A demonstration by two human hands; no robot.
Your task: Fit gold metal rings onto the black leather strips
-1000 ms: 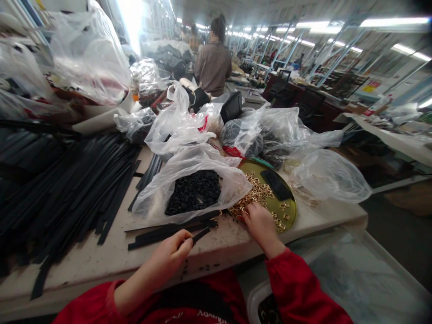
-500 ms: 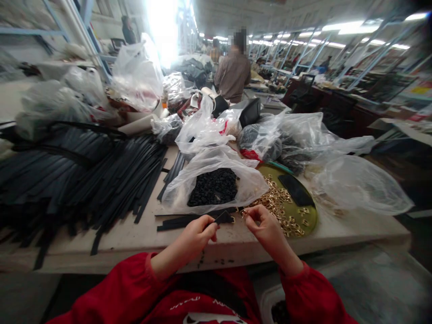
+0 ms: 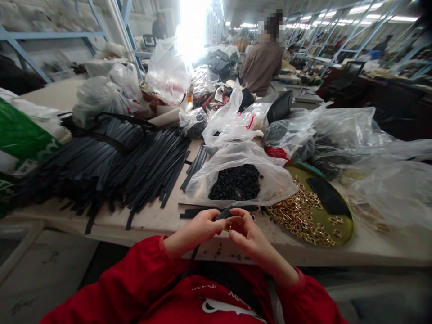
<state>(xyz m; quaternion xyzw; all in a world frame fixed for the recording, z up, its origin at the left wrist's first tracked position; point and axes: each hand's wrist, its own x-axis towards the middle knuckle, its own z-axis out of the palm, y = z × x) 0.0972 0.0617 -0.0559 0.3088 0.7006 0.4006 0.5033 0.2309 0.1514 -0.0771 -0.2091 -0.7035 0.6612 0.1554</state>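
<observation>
My left hand [image 3: 199, 228] pinches a thin black strap [image 3: 222, 214] whose tail hangs down past my wrist towards my lap. Close against it, my right hand [image 3: 248, 234] holds a small gold buckle [image 3: 228, 225] at the strap's end, fingers curled. Both hands hover over the near edge of the white table [image 3: 151, 220]. To the right lies a round green tray [image 3: 340, 227] with a heap of gold buckles [image 3: 297, 216] and a black phone [image 3: 329, 202]. Just beyond my hands sits a clear bag of black rings [image 3: 236, 182].
A big pile of black straps [image 3: 111, 166] covers the table's left. Several plastic bags [image 3: 317, 130] crowd the middle and right. A green sack [image 3: 20, 135] is at far left. A person in a brown top [image 3: 261, 65] stands beyond the table.
My right hand left the tray with a gold buckle and came to my left hand. The strap end rose off the table. My view swung left.
</observation>
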